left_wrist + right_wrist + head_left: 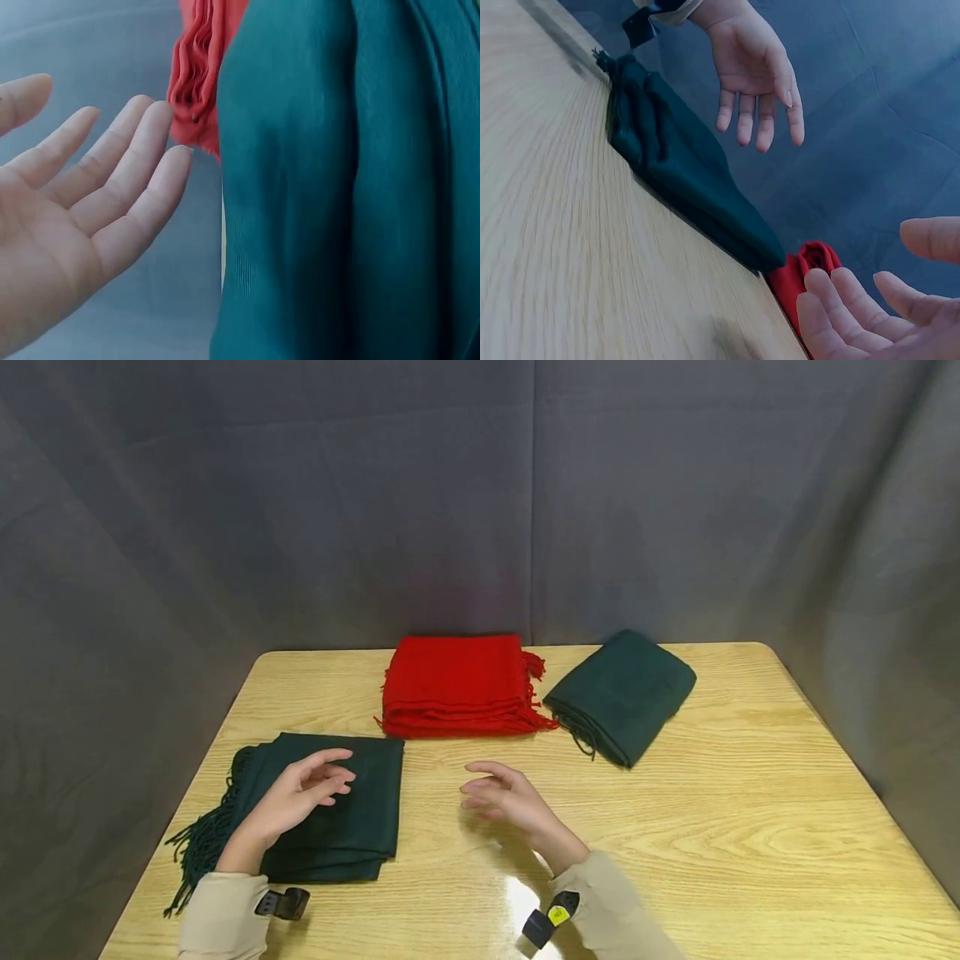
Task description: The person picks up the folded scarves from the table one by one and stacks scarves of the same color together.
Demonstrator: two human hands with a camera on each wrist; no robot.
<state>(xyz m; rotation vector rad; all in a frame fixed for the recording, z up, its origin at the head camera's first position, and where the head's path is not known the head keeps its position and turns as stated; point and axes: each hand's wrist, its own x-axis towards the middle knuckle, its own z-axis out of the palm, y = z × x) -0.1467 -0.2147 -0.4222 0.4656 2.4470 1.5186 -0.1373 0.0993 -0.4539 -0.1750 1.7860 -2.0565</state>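
Observation:
A folded dark green scarf with a fringe lies at the left of the table. My left hand hovers over it, fingers relaxed and holding nothing; the left wrist view shows the palm and spread fingers beside the green folds. Over bare wood to the right of that scarf, my right hand is raised with loosely bent fingers and nothing in them. In the right wrist view both hands appear apart from the green scarf.
A folded red fringed scarf lies at the back middle of the table. Right of it, a second folded dark green scarf sits at an angle, close to the red fringe. A grey curtain hangs behind and at the sides.

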